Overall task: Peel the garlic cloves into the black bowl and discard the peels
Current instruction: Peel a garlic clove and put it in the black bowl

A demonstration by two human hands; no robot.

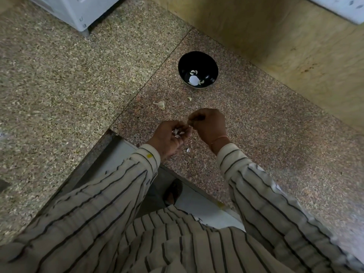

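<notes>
A black bowl [198, 62] stands on the granite counter [266, 134] with a few peeled garlic cloves [194, 72] and a bright reflection inside. My left hand [169, 137] is cupped around several white garlic peels [178, 133] in its palm. My right hand [208, 125] is curled just to the right of it, its fingertips pinching something small that I cannot make out. A partial garlic bulb piece [161, 104] lies on the counter between the hands and the bowl. A single loose clove [189, 98] lies near the bowl's front.
A small peel scrap [188, 149] lies on the counter below my hands. The counter's inner corner edge [110, 131] drops to the floor at lower left. A white appliance [78, 10] stands at the back left, and a yellowish wall [285, 46] rises behind the bowl.
</notes>
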